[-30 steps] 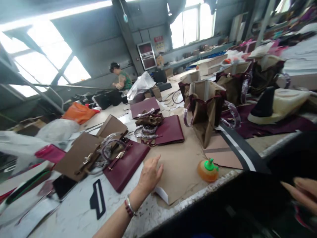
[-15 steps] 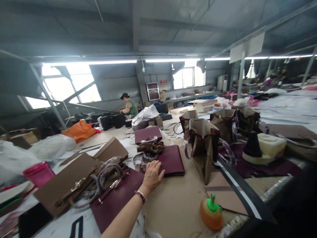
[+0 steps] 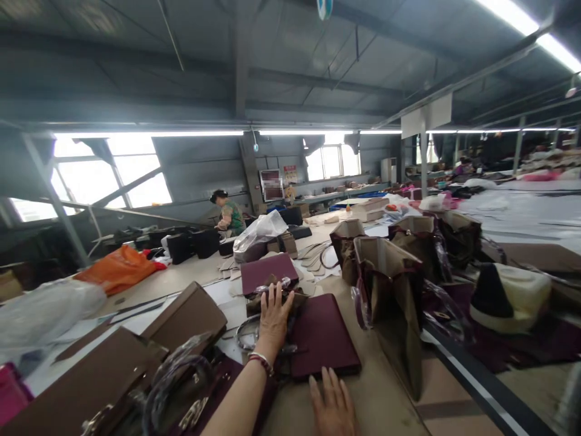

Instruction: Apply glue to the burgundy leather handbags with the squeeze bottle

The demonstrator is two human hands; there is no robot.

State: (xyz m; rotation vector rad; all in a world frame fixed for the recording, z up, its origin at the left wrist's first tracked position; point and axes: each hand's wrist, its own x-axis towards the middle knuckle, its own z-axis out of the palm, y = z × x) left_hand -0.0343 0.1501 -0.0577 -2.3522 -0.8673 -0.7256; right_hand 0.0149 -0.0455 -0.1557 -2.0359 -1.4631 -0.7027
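My left hand (image 3: 273, 321), with a bracelet at the wrist, is stretched out with fingers spread. It is over the handles and the left side of a burgundy handbag (image 3: 324, 339) lying flat on the table; whether it touches them I cannot tell. My right hand (image 3: 333, 406) is at the bag's near edge, fingers extended and slightly apart, holding nothing. Just beyond my left fingertips lies another burgundy bag (image 3: 267, 272). To the left, beside my forearm, are brown bags (image 3: 100, 375) with plastic-wrapped handles (image 3: 175, 375), partly over a burgundy one.
Several open bags (image 3: 385, 290) stand upright on the right. Near them is a pale plastic container (image 3: 521, 293) with a black cone (image 3: 492, 297). Plastic sheeting (image 3: 49, 315) and an orange bag (image 3: 120, 269) are on the left. A person (image 3: 230, 213) works farther back.
My right hand has come into view at the bag's near edge. My left hand has shifted forward over the handles with fingers more spread. The camera view has tilted and moved closer.
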